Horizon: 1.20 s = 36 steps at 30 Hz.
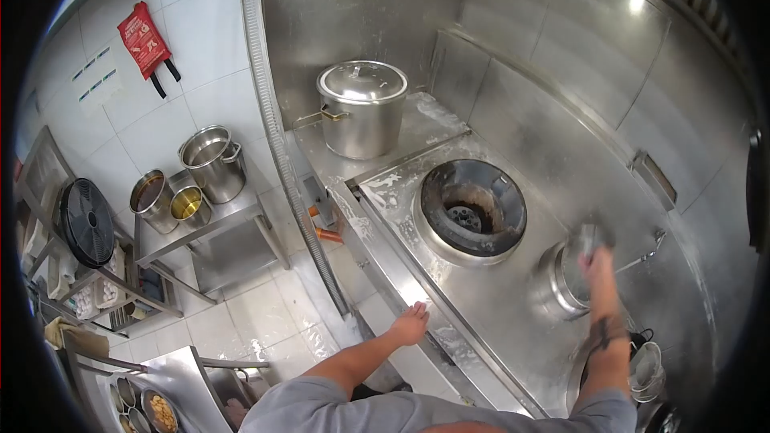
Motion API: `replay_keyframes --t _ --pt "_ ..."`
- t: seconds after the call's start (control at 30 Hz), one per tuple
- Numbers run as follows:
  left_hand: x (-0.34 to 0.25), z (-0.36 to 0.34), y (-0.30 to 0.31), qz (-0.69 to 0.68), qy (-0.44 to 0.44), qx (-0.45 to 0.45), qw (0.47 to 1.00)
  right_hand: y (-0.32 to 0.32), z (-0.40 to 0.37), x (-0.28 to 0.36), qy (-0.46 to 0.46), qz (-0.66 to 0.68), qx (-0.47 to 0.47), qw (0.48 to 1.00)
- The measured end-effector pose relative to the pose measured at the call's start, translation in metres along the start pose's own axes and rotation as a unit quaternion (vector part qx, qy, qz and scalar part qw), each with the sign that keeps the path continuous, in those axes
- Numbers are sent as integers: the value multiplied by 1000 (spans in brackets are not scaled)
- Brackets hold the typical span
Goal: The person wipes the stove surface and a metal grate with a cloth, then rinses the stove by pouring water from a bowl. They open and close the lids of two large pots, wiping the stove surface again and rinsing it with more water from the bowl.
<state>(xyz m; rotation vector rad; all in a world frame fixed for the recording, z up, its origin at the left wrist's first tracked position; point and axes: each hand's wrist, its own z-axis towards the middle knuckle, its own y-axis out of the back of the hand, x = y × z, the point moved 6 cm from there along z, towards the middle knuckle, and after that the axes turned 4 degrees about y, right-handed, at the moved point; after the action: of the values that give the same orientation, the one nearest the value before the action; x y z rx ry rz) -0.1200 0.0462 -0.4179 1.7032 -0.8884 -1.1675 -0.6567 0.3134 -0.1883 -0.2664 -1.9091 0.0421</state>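
Observation:
My right hand (597, 263) is closed on a blurred grey object (590, 237) that I cannot make out. It is over the mouth of a round metal pot (553, 279), which sits on the steel stove top (473, 297) at the right. My left hand (411, 322) is at the stove's front edge, fingers stretched out, with nothing in it. Between the hands and the back wall lies the wok burner with its dark ring (433, 212). Whitish suds streak the steel around it.
A lidded stockpot (365, 124) stands at the stove's back left. A tap (654, 244) projects near the right wall, with wire strainers (646, 373) below. Across the tiled floor, a side table (233, 216) bears several pots. A tray of food containers (136, 401) is at lower left.

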Motion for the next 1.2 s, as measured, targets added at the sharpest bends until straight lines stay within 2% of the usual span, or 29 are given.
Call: replay_keyframes --t 0.03,0.07,0.1,0.13,0.17,0.23,0.33,0.37,0.4,0.43,0.47,0.5,0.53,0.6,0.63,0.67,0.73,0.77,0.8,0.83,0.87,0.9,0.93,1.0,1.03,1.07,1.1,1.13,1.2 --pt "4 0 6 -34 -13 11 999 -79 -37 92 196 -117 89 969" --pt "11 -5 2 -37 -14 14 999 -144 -120 168 260 -101 91 956" --pt "19 -13 -3 -61 -33 -8 998 -187 -138 232 313 -116 9 943" --pt "31 -22 -1 -81 -52 -32 995 -226 -104 289 350 -177 114 913" --pt "43 -33 4 -78 -53 -29 995 -241 -212 311 406 -147 26 902" --pt "76 -64 9 -170 24 -16 985 -254 -265 328 461 -133 -4 877" --pt "149 -113 -19 -200 125 -23 972 -229 -186 288 415 -178 1 892" --pt "175 -135 -27 -202 156 -18 967 -213 -200 249 401 -177 -29 898" --pt "199 -158 -34 -181 176 3 968 -188 -169 210 366 -206 -29 907" --pt "224 -184 -43 -160 198 24 967 -155 -98 168 343 -225 17 912" --pt "260 -213 -73 -169 278 6 945 -120 -87 127 351 -288 -37 890" --pt "278 -245 -75 -158 327 74 929 -66 4 81 350 -361 -103 858" --pt "291 -280 -72 -167 388 101 901 -40 -37 49 200 -271 -120 934" --pt "309 -347 -74 -133 480 150 854 15 -36 13 116 -232 -158 953" --pt "321 -374 -89 -90 477 215 848 43 -35 -5 74 -210 -178 958" --pt "311 -404 -71 -124 539 197 809 60 -18 -14 85 -251 -198 944" --pt "292 -441 -58 -94 550 208 803 94 21 -34 123 -330 -217 910" --pt "275 -453 -51 -71 540 211 812 104 52 -41 221 -488 -172 827" --pt "257 -461 -47 -40 522 224 822 97 73 -52 286 -811 -153 486" --pt "252 -470 -74 87 380 301 870 101 90 -64 306 -910 -185 208" --pt "243 -476 -82 38 370 357 857 92 88 -67 326 -884 -179 283" --pt "233 -478 -81 42 378 357 853 83 88 -70 347 -850 -171 356" --pt "218 -482 -85 46 381 360 850 93 94 -75 348 -781 -173 488" --pt "210 -491 -123 104 203 451 863 117 107 -90 307 -604 -174 714" --pt "188 -483 -120 136 136 425 884 137 206 -130 455 -606 -160 633" --pt "185 -480 -115 170 66 397 900 132 205 -132 452 -610 -151 633" --pt "173 -471 -97 167 106 406 892 129 205 -129 340 -586 -136 723" --pt "155 -463 -94 169 107 407 891 132 206 -132 222 -545 -122 799" --pt "159 -435 -65 53 256 335 905 139 215 -150 180 -375 -89 905"
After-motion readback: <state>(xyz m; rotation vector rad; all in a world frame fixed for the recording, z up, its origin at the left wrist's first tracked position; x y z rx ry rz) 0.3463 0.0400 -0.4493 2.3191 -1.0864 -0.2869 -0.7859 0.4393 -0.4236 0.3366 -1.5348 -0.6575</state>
